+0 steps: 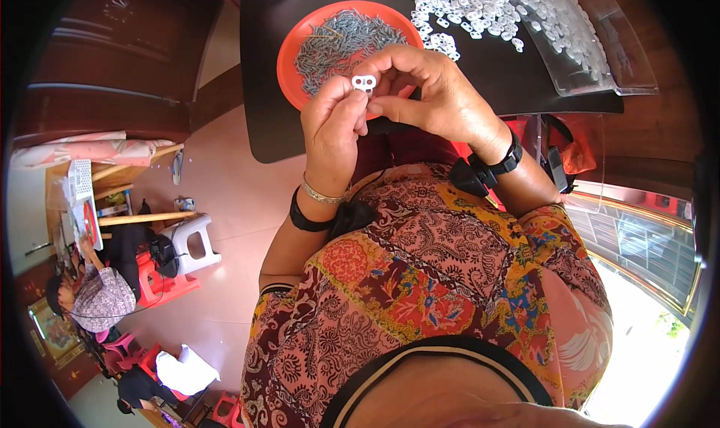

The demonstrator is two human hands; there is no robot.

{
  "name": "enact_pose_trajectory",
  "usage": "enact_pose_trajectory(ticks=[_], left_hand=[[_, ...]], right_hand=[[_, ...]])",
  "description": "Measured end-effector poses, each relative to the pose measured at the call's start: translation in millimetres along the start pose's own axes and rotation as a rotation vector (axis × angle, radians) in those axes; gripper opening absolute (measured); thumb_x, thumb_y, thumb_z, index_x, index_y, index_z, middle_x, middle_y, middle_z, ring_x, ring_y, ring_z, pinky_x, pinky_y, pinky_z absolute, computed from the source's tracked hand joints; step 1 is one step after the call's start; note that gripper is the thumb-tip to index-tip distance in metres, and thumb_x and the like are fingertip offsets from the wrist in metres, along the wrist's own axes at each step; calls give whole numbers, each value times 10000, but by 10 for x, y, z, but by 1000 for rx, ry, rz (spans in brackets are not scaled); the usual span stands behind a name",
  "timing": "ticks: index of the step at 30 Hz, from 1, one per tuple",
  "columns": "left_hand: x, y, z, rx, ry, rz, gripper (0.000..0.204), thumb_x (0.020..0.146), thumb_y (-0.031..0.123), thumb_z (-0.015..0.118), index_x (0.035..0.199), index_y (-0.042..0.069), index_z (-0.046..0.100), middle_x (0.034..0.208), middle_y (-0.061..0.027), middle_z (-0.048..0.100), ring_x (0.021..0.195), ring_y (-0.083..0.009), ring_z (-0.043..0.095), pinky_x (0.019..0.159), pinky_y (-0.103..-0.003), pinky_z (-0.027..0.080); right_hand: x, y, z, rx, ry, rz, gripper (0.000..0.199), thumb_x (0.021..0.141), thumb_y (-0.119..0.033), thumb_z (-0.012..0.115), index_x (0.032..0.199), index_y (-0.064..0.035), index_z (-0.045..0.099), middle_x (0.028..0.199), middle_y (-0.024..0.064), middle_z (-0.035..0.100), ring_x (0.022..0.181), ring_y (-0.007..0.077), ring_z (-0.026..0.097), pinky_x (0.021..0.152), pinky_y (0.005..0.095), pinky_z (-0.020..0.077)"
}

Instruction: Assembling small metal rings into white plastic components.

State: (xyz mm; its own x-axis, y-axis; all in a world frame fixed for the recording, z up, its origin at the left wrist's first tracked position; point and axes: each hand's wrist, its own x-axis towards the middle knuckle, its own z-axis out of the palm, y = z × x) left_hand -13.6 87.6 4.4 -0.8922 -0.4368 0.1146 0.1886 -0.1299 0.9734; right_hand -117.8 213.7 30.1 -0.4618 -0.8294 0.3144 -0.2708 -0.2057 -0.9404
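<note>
Head view: a dark surface (270,132) carries a round orange-red dish (287,62) at the middle, filled with a loose heap of small grey parts (337,47). Beyond and to the right of the dish lies a spread of white two-hole pieces (476,8); next to it, at the right, a clear tray (628,92) holds more of the same. Both hands stand between the camera and the dish, covering part of its near side. Away to the left, a grey stool (212,257), a red stool (180,287) and a seated person (105,299) occupy the tiled floor (232,192). The dish is smooth and rimmed; the grey parts are slender and dull; the white pieces are smooth, flat and rounded, apparently plastic; the tray is transparent with raised edges. One white piece (364,82) is located above the dish, face toward the camera. The left hand (334,128) points upward, its thumb and forefinger pinched closed on this piece. The right hand (442,94) approaches from the right, wrist bent, forefinger arched and thumb extended, with a gap between them beside the piece; whether its fingers grip anything cannot be determined.
</note>
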Motion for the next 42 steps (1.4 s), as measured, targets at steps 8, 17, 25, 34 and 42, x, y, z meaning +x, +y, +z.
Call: enact_pose_trajectory(ticks=[8, 17, 25, 34, 42], left_hand=[[1, -1, -4, -21, -25, -79, 208, 888, 183, 477, 839, 2, 568, 637, -1, 484, 550, -70, 442, 497, -200, 329], [14, -36, 62, 1, 11, -7, 205, 902, 181, 485, 846, 13, 587, 687, -12, 554, 542, -56, 444, 486, -196, 336], [-9, -35, 18, -17, 28, -25, 219, 913, 173, 482, 816, 3, 580, 641, -7, 528, 542, -56, 441, 491, -198, 346], [-55, 0, 21, -14, -33, 26, 234, 901, 164, 475, 773, -8, 567, 611, -24, 520, 527, -72, 445, 490, -206, 342], [-50, 27, -52, 58, -47, 147, 191, 907, 114, 472, 844, -11, 602, 610, -3, 480, 538, -54, 422, 488, -202, 308]], right_hand=[[-5, 42, -24, -377, 45, -237, 233, 737, -21, 721, 953, -45, 635, 908, 67, 634, 805, 193, 653, 659, 281, 536], [-32, -77, 90, -690, 125, -313, 278, 705, -94, 708, 968, -39, 638, 879, 96, 618, 771, 284, 627, 670, 347, 524], [-48, -75, 82, -767, 103, -356, 227, 742, -124, 684, 942, -39, 619, 807, 85, 614, 750, 277, 625, 636, 364, 511], [-69, -64, 66, -705, 103, -385, 131, 777, -127, 666, 876, -65, 606, 740, 75, 611, 709, 280, 626, 612, 366, 505], [-14, -386, -575, -942, 480, -356, 156, 800, -109, 703, 943, -49, 681, 798, 62, 692, 713, 156, 678, 627, 273, 529]])
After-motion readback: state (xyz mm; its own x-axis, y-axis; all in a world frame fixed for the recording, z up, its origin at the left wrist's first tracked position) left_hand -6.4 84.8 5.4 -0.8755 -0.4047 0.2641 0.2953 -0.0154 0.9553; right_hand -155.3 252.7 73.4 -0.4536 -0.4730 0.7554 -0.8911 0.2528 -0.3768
